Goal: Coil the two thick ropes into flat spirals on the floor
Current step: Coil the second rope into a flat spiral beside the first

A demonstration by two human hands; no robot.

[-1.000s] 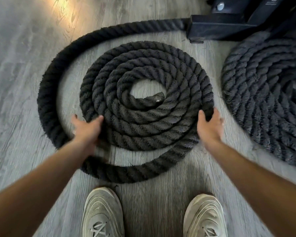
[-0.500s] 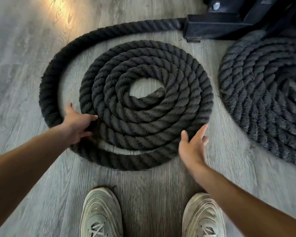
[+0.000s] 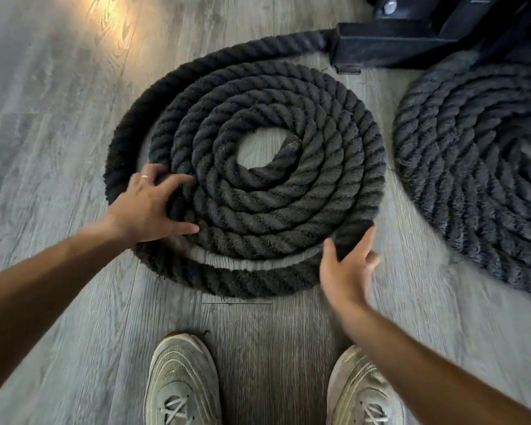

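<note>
Faint print on the black frame point(image 3: 485, 0) is unreadable

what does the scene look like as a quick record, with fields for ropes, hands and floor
near rope: black rope spiral, outer turn still loose with a floor gap at the front
far rope: second coiled rope to the right, partly out of frame
rope anchor: black metal base, near rope runs up to it
left hand: left hand spread on the spiral's left side, ring on one finger
right hand: right hand open at the outer turn's front right
floor: grey wood-look planks
feet: two pale sneakers below the spiral
</note>
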